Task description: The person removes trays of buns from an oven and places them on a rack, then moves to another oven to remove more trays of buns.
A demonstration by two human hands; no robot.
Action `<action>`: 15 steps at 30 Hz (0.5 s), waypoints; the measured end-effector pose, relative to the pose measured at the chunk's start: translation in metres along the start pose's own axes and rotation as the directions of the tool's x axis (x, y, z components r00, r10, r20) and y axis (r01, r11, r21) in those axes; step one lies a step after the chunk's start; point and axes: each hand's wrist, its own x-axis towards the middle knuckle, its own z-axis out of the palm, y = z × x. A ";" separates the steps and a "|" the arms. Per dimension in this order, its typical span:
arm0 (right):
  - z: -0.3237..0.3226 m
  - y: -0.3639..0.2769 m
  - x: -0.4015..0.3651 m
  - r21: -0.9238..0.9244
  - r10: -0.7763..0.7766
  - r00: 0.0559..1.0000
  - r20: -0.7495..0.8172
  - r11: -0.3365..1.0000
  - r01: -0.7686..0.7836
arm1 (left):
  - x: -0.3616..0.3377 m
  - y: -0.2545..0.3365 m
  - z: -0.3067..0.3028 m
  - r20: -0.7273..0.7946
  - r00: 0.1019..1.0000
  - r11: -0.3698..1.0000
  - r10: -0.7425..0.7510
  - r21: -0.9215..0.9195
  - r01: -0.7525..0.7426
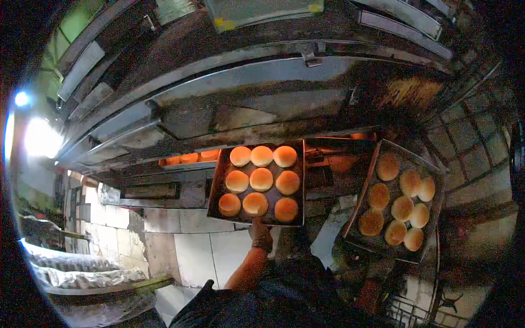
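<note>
A dark square tray with several round golden buns in rows juts out of the glowing oven opening. My left hand is closed on the middle of its front edge, just below a bun. To the right, a second tray stands at an angle, with several browner buns grouped unevenly in it. I cannot make out my right hand.
The dark oven front spans the view behind the trays. More buns glow inside at the left. Pale floor tiles lie below. Plastic-covered shelves stand at the lower left. A bright light shines at the far left.
</note>
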 end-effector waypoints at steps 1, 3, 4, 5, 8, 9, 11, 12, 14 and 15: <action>0.000 0.000 0.002 0.000 -0.001 1.000 -0.009 1.000 0.001 | -0.006 0.012 0.008 -0.002 0.999 0.957 0.046 0.287 -0.044; 0.000 -0.004 0.003 -0.001 0.004 1.000 -0.026 1.000 -0.004 | 0.063 -0.040 0.016 0.222 0.943 0.956 0.248 -0.214 -0.201; -0.002 -0.005 0.001 0.003 0.004 0.999 -0.040 1.000 -0.004 | 0.058 -0.015 0.033 0.351 0.893 0.953 0.281 -0.209 -0.218; -0.003 -0.006 0.000 0.000 0.006 0.999 -0.049 1.000 -0.006 | 0.079 -0.015 0.044 0.412 0.871 0.955 0.268 -0.233 -0.184; -0.010 -0.006 -0.006 -0.023 0.009 0.998 -0.062 1.000 -0.010 | 0.129 0.001 0.078 0.563 0.799 0.970 0.210 -0.220 -0.100; -0.015 -0.007 -0.010 -0.025 0.001 0.997 -0.074 1.000 -0.003 | 0.138 0.022 0.092 0.588 0.789 0.983 0.178 -0.145 -0.114; -0.015 -0.005 -0.015 -0.046 0.005 0.997 -0.072 0.999 -0.008 | 0.148 0.062 0.118 0.619 0.774 0.983 0.138 0.011 -0.184; -0.013 -0.002 -0.017 -0.057 0.000 0.998 -0.069 0.998 -0.004 | 0.152 0.081 0.130 0.633 0.763 0.970 0.131 0.077 -0.230; -0.015 0.004 -0.026 -0.073 -0.005 0.998 -0.067 0.997 0.000 | 0.155 0.105 0.145 0.661 0.737 0.936 0.139 0.155 -0.315; -0.016 0.009 -0.032 -0.079 -0.011 0.998 -0.065 0.997 0.005 | 0.152 0.113 0.146 0.679 0.717 0.915 0.157 0.173 -0.364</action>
